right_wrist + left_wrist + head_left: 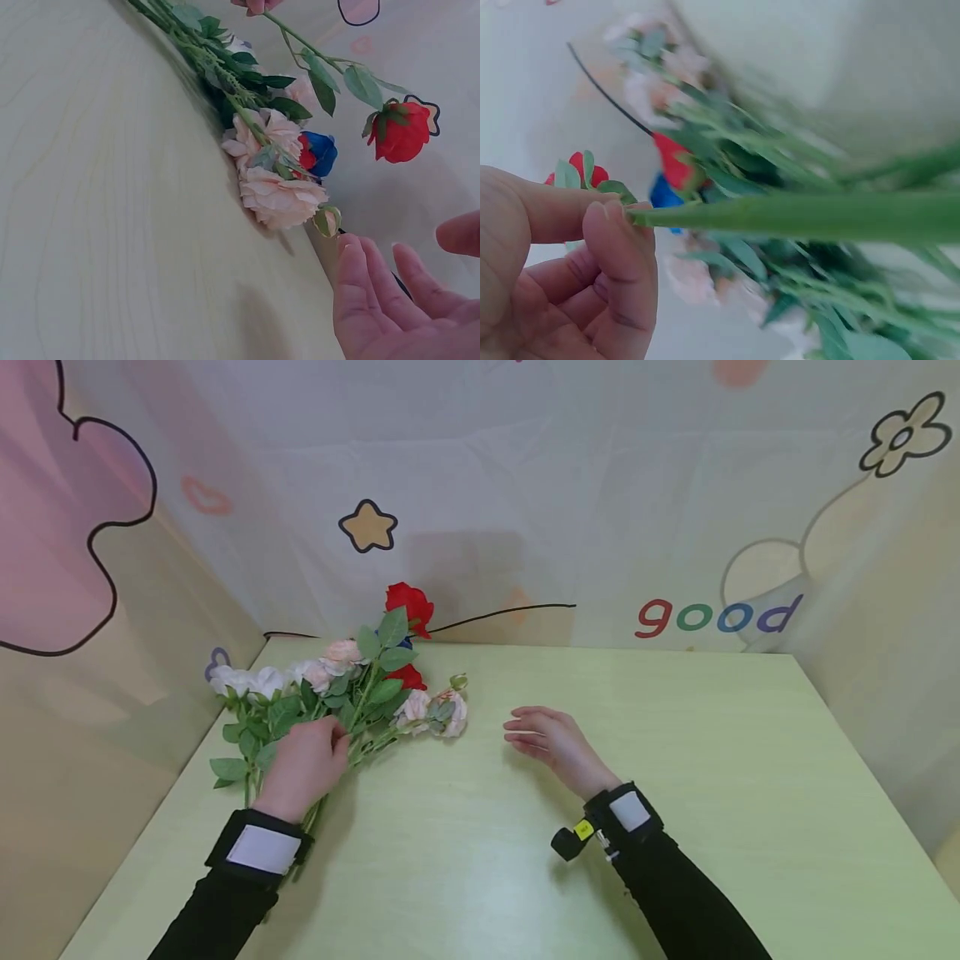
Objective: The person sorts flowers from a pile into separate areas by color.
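My left hand (306, 768) pinches the green stem (795, 216) of a red rose (408, 608) between thumb and fingertips. In the right wrist view that rose (402, 133) is raised above the other flowers, its stem slanting. Beneath it lies a heap of artificial flowers: pale pink roses (281, 199), white flowers (251, 681), a blue flower (322, 153) and a second red flower (407, 677). Right of the heap, my right hand (557, 748) hovers over the table with fingers loosely extended, holding nothing. A small bud (328, 221) is the flower part nearest to it.
The pale wooden table (675, 760) carries the flowers on its left side, stems pointing toward the near edge. A printed curtain (525, 468) with a star and the word "good" hangs behind the table and along both sides.
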A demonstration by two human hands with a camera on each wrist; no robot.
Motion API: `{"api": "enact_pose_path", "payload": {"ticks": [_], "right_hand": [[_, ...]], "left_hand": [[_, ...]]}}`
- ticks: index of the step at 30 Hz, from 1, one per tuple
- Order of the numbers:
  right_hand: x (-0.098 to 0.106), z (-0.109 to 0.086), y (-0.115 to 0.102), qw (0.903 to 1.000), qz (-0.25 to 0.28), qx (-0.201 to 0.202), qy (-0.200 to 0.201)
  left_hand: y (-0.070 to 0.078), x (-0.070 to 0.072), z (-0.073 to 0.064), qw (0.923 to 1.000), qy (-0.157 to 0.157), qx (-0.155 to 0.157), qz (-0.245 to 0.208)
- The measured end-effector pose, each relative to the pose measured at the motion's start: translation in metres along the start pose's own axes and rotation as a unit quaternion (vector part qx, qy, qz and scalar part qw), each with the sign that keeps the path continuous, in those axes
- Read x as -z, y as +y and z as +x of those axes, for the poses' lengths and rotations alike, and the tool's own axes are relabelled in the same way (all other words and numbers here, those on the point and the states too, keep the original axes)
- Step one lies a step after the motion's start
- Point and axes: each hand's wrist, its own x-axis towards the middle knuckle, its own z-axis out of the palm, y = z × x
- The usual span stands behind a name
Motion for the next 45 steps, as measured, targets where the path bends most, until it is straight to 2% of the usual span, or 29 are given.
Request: {"api": "enact_pose_path", "payload": {"ticks": [4,7,13,18,21,25,28,31,34,36,40,43,45], "right_hand": [[0.003,-0.002,-0.002,0.9997,0.018,-0.006,-0.017],[0.006,-0.004,-0.003,0.9983,0.049,-0.014,-0.03],[0.012,-0.007,-0.003,0.9948,0.091,-0.033,-0.033],[0.017,-0.011,-0.001,0.994,0.096,-0.038,-0.036],[0.018,-0.013,0.001,0.9952,0.078,-0.035,-0.047],[0.019,-0.016,0.003,0.9969,0.011,-0.029,-0.072],[0.018,-0.02,0.004,0.9944,-0.036,-0.025,-0.097],[0.018,-0.023,0.005,0.9917,-0.055,-0.024,-0.114],[0.019,-0.027,0.005,0.9902,-0.06,-0.019,-0.124],[0.02,-0.028,0.006,0.9894,-0.061,-0.016,-0.131],[0.022,-0.032,0.006,0.9885,-0.06,-0.01,-0.139],[0.024,-0.034,0.005,0.988,-0.062,-0.003,-0.141],[0.025,-0.036,0.005,0.9881,-0.065,0.003,-0.14]], "left_hand": [[0.017,-0.005,0.007,0.9992,-0.006,-0.004,-0.04],[0.026,-0.013,0.014,0.997,-0.016,-0.01,-0.076],[0.048,-0.034,0.025,0.9855,-0.051,-0.014,-0.161],[0.068,-0.055,0.034,0.9639,-0.1,0.005,-0.247],[0.08,-0.068,0.039,0.9447,-0.124,0.027,-0.302],[0.095,-0.082,0.044,0.9163,-0.152,0.053,-0.367],[0.104,-0.091,0.048,0.897,-0.168,0.067,-0.403],[0.114,-0.098,0.052,0.877,-0.178,0.079,-0.439],[0.123,-0.104,0.055,0.8611,-0.184,0.084,-0.466],[0.129,-0.107,0.057,0.8537,-0.19,0.083,-0.478],[0.138,-0.115,0.06,0.845,-0.201,0.075,-0.49],[0.142,-0.121,0.062,0.8443,-0.207,0.071,-0.489],[0.144,-0.123,0.063,0.8469,-0.21,0.07,-0.483]]}}
